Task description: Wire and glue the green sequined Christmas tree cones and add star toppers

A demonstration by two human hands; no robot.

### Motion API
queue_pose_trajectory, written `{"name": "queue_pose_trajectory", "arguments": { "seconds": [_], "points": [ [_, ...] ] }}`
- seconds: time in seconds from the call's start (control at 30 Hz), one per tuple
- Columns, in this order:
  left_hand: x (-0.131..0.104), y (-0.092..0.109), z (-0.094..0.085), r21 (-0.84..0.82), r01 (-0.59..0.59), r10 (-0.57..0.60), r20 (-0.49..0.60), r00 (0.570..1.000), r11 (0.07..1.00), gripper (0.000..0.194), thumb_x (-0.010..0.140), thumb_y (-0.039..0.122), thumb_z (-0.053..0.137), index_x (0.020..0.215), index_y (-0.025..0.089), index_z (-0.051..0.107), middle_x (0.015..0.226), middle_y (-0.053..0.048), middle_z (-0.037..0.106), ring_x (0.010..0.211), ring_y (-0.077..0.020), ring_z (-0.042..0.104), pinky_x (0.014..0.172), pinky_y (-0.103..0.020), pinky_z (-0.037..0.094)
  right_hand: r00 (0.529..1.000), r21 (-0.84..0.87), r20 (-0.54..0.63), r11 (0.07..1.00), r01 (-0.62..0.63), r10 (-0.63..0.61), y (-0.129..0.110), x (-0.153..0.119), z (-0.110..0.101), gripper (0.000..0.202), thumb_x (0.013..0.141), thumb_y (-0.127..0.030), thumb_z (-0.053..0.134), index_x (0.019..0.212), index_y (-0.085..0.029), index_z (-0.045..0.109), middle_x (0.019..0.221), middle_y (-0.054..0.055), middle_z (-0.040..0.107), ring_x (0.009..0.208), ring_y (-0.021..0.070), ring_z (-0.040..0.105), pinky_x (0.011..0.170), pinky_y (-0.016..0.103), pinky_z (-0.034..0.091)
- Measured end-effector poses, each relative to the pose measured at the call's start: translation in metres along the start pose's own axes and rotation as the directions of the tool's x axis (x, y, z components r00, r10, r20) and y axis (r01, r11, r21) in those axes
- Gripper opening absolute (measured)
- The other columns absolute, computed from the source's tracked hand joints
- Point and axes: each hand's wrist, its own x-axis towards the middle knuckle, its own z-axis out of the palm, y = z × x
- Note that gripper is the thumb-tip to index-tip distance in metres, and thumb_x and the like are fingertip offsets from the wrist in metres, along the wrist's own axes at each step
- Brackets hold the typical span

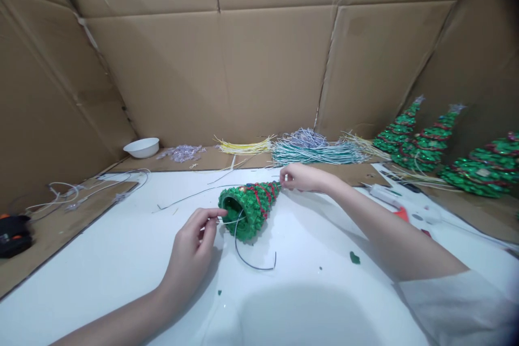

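A small green Christmas tree with red garland lies on its side on the white table, its hollow base facing me to the left and its tip pointing right. My left hand is at the open base, index finger at the rim, with a white wire pinched between finger and thumb. Out of the hollow also curves a dark wire, its bent end near the tabletop. At the tip, the fingers of my right hand are pinched together; they cover whatever lies between them and the very point.
Behind lie bundles of yellow wires and green wires, a white bowl and clear plastic pieces. Decorated trees stand at right, near a glue gun. A long thin wire lies left of the tree.
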Motion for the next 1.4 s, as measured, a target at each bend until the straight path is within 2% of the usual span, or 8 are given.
{"name": "queue_pose_trajectory", "arguments": {
  "seconds": [0.17,0.3,0.47,0.7,1.03,1.17,1.27,1.4],
  "points": [
    [-0.001,-0.002,0.002,0.098,-0.054,0.060,-0.052,0.997,0.994,0.025,0.091,0.030,0.035,0.096,0.021,0.057,0.087,-0.004,0.055,0.076,-0.0184,0.054,0.066,-0.031,0.044,0.996,-0.002,0.074,0.999,-0.051,0.051,0.018,0.002,-0.006,0.009,0.073,-0.016,0.054,0.074,-0.015,0.062,0.069,0.005,0.067,0.048,0.0119,0.054,0.047,0.023,0.037],
    [0.000,-0.004,0.001,0.117,-0.124,0.133,-0.065,0.989,0.985,0.020,0.091,0.026,0.036,0.092,0.021,0.056,0.087,-0.004,0.055,0.080,-0.0186,0.054,0.071,-0.032,0.045,0.999,-0.039,0.029,0.999,-0.024,0.025,0.015,0.002,-0.006,0.011,0.073,-0.016,0.053,0.078,-0.016,0.063,0.076,0.006,0.066,0.057,0.0136,0.056,0.051,0.024,0.036],
    [0.000,-0.008,0.000,0.037,-0.351,0.351,-0.187,0.917,0.936,0.018,0.091,0.016,0.037,0.092,0.022,0.054,0.089,-0.003,0.054,0.086,-0.0161,0.054,0.076,-0.028,0.044,1.000,-0.074,-0.023,0.997,0.015,-0.016,-0.002,-0.001,-0.004,0.012,0.075,-0.017,0.054,0.080,-0.017,0.064,0.085,0.006,0.066,0.068,0.0144,0.055,0.056,0.023,0.036],
    [-0.003,-0.007,0.002,-0.109,-0.412,0.381,-0.223,0.897,0.905,0.017,0.090,0.016,0.040,0.090,0.023,0.055,0.089,-0.003,0.056,0.089,-0.0168,0.056,0.078,-0.029,0.048,0.999,-0.054,0.036,0.998,-0.036,0.038,0.021,0.003,-0.008,0.015,0.078,-0.027,0.053,0.077,-0.016,0.063,0.072,0.005,0.067,0.056,0.0135,0.055,0.051,0.025,0.036],
    [-0.011,0.001,0.004,-0.084,-0.331,0.319,-0.130,0.939,0.940,0.007,0.082,0.019,0.055,0.085,0.021,0.060,0.078,-0.001,0.064,0.069,-0.0133,0.060,0.063,-0.023,0.049,0.997,-0.030,-0.028,0.997,0.070,-0.071,0.002,0.006,0.003,0.013,0.079,-0.021,0.052,0.079,-0.016,0.064,0.075,0.005,0.067,0.067,0.0143,0.056,0.057,0.023,0.037],
    [-0.011,0.002,0.003,-0.059,-0.299,0.301,0.028,0.953,0.952,0.007,0.081,0.022,0.057,0.086,0.021,0.062,0.077,-0.001,0.066,0.071,-0.0139,0.062,0.063,-0.022,0.049,0.999,-0.006,-0.016,0.999,0.040,-0.040,0.015,0.007,-0.002,0.019,0.081,-0.033,0.053,0.079,-0.016,0.062,0.075,0.005,0.068,0.060,0.0140,0.056,0.053,0.024,0.037],
    [-0.009,0.004,0.004,-0.051,-0.289,0.294,0.142,0.945,0.956,0.011,0.084,0.022,0.055,0.088,0.020,0.064,0.081,-0.003,0.067,0.075,-0.0144,0.062,0.064,-0.022,0.049,0.999,-0.004,-0.025,0.999,0.037,-0.038,0.020,0.008,-0.004,0.017,0.080,-0.029,0.053,0.075,-0.016,0.062,0.074,0.005,0.068,0.059,0.0133,0.056,0.053,0.024,0.037],
    [-0.006,0.001,0.006,-0.054,-0.360,0.363,0.065,0.930,0.932,0.011,0.085,0.016,0.053,0.083,0.019,0.063,0.083,-0.003,0.066,0.076,-0.0142,0.061,0.068,-0.024,0.049,0.996,-0.008,-0.067,0.999,0.053,-0.054,0.017,0.012,0.002,0.014,0.079,-0.024,0.054,0.073,-0.015,0.062,0.074,0.005,0.067,0.061,0.0131,0.056,0.056,0.023,0.037]
  ]
}}
